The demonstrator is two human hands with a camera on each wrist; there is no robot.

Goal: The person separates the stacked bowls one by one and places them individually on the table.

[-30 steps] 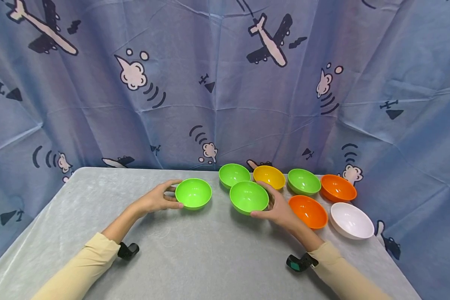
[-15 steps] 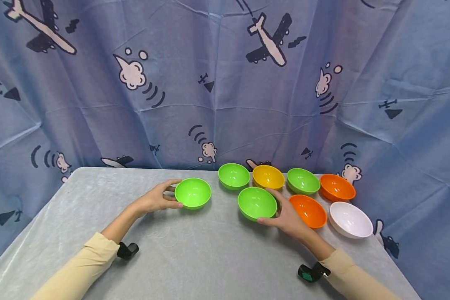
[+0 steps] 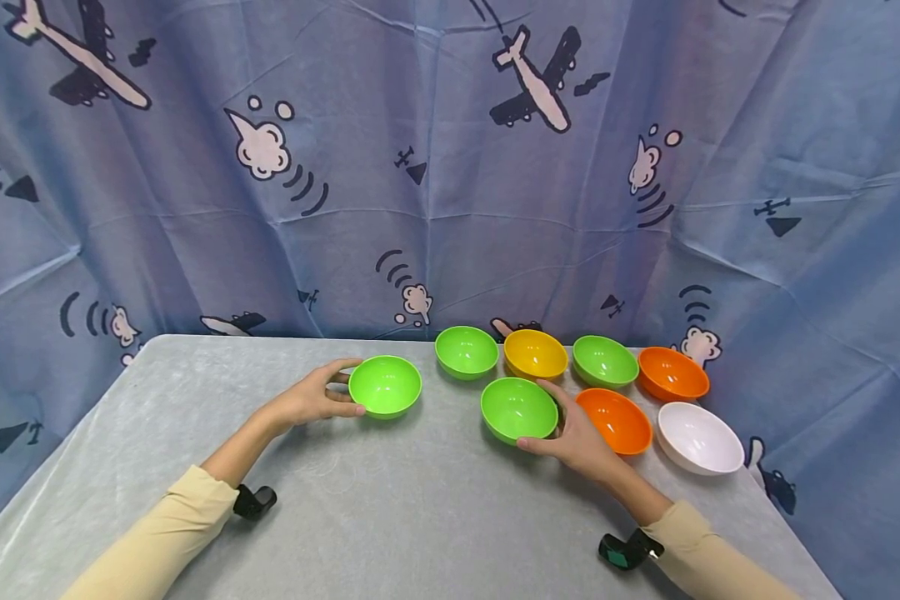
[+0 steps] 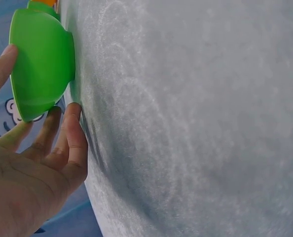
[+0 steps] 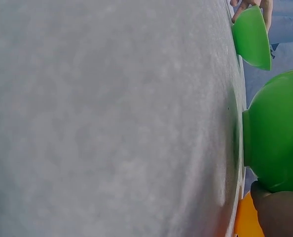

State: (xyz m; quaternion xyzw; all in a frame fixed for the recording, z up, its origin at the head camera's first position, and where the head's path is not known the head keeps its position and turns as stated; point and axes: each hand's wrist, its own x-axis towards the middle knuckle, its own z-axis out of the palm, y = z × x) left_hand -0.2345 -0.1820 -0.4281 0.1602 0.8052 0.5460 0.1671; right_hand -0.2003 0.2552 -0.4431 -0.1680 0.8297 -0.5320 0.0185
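Note:
My left hand (image 3: 311,402) holds a small light-green bowl (image 3: 385,387) by its left side, thumb and fingers spread around the rim. In the left wrist view the thumb presses on that bowl's wall (image 4: 40,66) while the fingertips lie along its lower side. Farther right, my right hand (image 3: 576,435) grips a second green bowl (image 3: 517,408) from its right side. This bowl's foot (image 5: 246,138) is close over the cloth in the right wrist view. Both bowls are upright, with nothing in them.
Behind stand a green bowl (image 3: 467,352), a yellow bowl (image 3: 536,354), another green bowl (image 3: 605,361) and an orange bowl (image 3: 672,373). Another orange bowl (image 3: 617,421) sits right behind my right hand, beside a white bowl (image 3: 699,438). A blue curtain (image 3: 360,167) hangs past the table's (image 3: 390,517) far edge.
My right hand has moved right and nearer to me with its green bowl, away from the back green bowl, slowing lately. The left hand and its bowl have stayed in place.

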